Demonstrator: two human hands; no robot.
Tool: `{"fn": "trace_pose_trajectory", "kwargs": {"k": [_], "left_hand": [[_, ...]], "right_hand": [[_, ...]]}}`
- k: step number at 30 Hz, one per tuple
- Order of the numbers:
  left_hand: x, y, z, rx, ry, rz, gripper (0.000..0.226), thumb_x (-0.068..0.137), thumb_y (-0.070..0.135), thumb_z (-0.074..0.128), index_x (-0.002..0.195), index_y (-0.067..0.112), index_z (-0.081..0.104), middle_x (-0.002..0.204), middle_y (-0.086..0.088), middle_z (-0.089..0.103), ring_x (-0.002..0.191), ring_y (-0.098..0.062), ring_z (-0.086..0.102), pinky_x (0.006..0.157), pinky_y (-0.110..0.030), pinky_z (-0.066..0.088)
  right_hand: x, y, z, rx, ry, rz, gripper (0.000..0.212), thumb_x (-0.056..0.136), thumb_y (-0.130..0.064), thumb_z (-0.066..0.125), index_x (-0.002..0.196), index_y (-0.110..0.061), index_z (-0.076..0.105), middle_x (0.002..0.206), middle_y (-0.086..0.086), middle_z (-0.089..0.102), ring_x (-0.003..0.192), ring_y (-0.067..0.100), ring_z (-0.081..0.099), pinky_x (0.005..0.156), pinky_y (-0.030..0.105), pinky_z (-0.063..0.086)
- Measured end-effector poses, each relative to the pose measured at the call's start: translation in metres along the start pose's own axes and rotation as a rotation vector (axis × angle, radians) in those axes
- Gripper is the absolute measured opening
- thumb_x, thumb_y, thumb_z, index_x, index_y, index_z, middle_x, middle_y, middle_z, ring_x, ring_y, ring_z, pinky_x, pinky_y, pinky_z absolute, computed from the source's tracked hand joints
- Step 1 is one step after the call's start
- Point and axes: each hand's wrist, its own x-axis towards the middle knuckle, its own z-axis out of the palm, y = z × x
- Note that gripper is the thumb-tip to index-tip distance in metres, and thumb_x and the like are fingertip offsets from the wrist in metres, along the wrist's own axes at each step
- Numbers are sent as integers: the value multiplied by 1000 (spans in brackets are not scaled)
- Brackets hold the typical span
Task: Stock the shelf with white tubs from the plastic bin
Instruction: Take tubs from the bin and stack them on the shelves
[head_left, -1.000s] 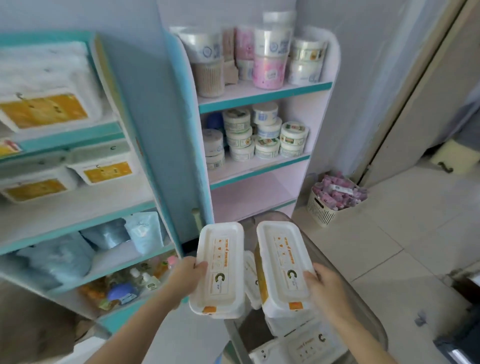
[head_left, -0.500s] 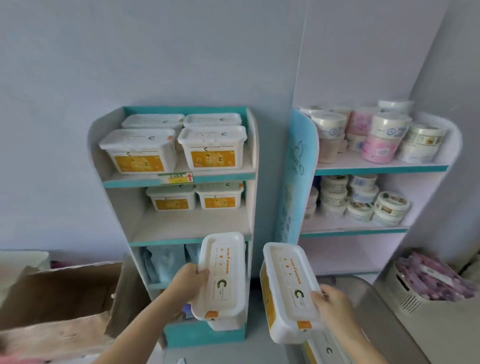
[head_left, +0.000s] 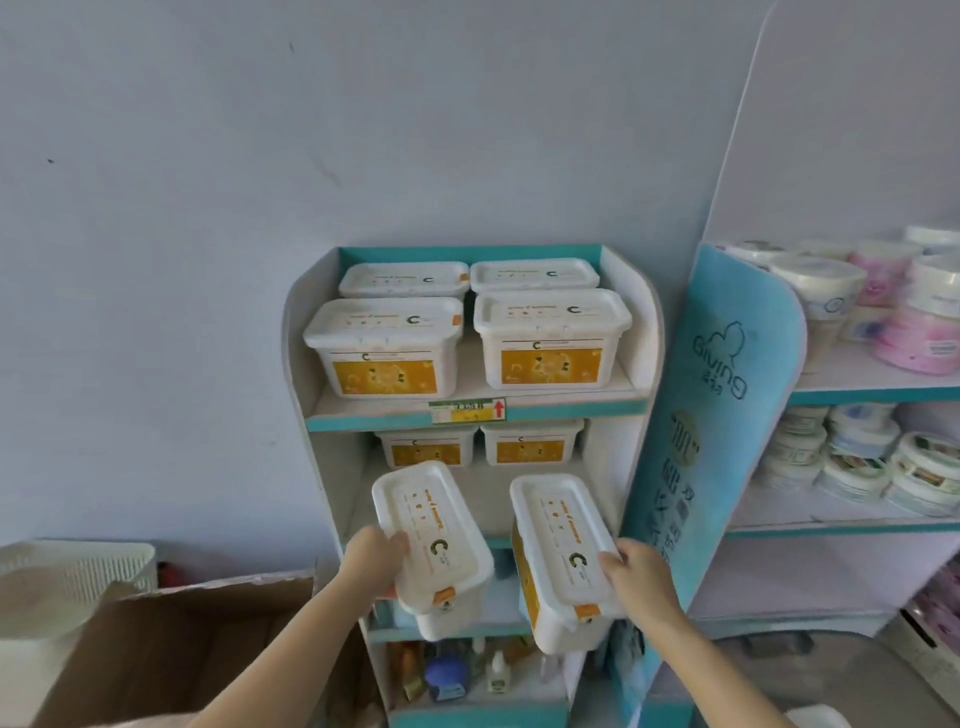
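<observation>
Shelf (head_left: 571, 410) | left hand (head_left: 374, 561) holds tub 1 (head_left: 426, 519) | right hand (head_left: 639, 574) holds tub 2 (head_left: 558, 530)

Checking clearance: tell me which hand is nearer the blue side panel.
Right. The right hand, gripping a white tub, is just left of the blue side panel; the left hand, holding the other tub, is farther left.

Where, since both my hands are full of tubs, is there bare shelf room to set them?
The front of the middle shelf is bare, between its two back tubs and the front edge. The top shelf is crowded: four tubs fill it. Bottles crowd the lowest shelf.
</observation>
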Motion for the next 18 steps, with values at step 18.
{"fn": "trace_pose_trajectory", "kwargs": {"k": [18], "left_hand": [[94,44,19,-196,80,-69,26,93,26,47,99,1,51,88,-16,57,77,-29,59,56,-33,54]], "right_hand": [[148,-49,26,-271,-100,-80,26,93,-24,48,99,-5,64,86,4,61,72,15,57,47,16,37]]}}
